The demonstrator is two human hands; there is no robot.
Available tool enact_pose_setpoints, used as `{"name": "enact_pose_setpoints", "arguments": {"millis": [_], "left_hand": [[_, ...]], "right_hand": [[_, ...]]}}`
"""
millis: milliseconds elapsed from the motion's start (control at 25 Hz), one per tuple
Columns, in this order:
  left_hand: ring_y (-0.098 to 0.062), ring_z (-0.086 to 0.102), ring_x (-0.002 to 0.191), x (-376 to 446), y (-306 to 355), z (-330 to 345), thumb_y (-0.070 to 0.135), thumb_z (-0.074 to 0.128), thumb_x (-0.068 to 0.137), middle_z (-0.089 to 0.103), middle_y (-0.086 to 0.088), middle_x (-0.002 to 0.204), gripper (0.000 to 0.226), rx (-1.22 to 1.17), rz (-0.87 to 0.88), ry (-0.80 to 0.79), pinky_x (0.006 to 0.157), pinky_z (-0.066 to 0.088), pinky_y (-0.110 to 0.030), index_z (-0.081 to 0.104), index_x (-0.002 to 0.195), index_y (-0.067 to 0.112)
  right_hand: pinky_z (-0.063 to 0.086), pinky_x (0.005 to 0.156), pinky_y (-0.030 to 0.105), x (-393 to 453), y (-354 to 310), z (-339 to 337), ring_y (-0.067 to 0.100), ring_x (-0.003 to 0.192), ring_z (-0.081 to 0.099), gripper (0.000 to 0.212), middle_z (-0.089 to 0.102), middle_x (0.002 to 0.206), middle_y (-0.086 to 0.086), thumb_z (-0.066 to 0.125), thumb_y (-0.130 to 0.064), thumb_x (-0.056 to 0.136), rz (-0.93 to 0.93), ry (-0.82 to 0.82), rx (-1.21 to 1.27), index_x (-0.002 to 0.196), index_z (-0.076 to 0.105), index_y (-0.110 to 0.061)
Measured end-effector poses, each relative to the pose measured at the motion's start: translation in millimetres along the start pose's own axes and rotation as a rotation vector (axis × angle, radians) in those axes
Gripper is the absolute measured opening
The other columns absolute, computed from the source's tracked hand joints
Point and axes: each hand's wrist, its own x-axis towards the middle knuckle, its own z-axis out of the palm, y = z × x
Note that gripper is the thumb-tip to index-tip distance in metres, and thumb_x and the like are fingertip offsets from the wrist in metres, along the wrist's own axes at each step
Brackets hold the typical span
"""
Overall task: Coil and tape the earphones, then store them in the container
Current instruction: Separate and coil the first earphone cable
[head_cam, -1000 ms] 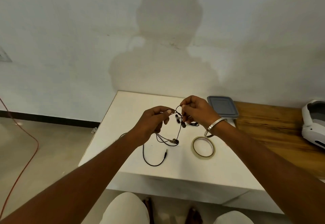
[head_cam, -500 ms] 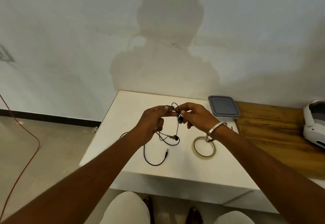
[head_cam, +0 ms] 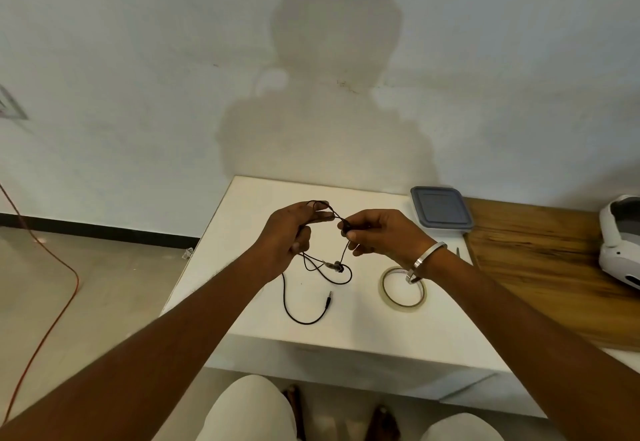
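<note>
Coiling the thin black wired earphones (head_cam: 320, 269) above the white table (head_cam: 249, 205)

The left hand (head_cam: 289, 233) grips a loop of cord while the right hand (head_cam: 379, 234) pinches an earbud; the jack end trails loose on the table, left of the clear tape roll (head_cam: 403, 290). The grey-lidded plastic container (head_cam: 441, 210) sits far right, lid on. That slack tail could snag or tangle, spoiling the coil

Tape roll (head_cam: 403, 289) beside container (head_cam: 440, 211)
</note>
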Motion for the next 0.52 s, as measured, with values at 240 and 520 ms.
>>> {"name": "enact_pose_setpoints", "arguments": {"millis": [240,520], "left_hand": [[-0.009,0.022,0.036,-3,3,0,0.012,0.048,0.095,0.073,-0.005,0.101,0.024,0.073,0.035,-0.057,0.049,0.023,-0.024,0.07,0.103,0.014],[-0.01,0.028,0.039,-2,-2,6,0.016,0.048,0.098,0.071,-0.011,0.106,0.025,0.204,0.033,-0.082,0.052,0.026,-0.026,0.069,0.109,0.011]], "right_hand": [[0.04,0.044,0.021,5,3,9,0.012,0.049,0.046,0.009,0.063,0.077,0.024,0.064,-0.016,0.086,-0.002,0.238,-0.206,0.088,0.055,-0.016],[0.035,0.042,0.021,2,-3,19,0.016,0.046,0.047,0.022,0.059,0.066,0.01,0.054,-0.028,0.092,0.12,0.252,-0.126,0.084,0.062,-0.01]]}}
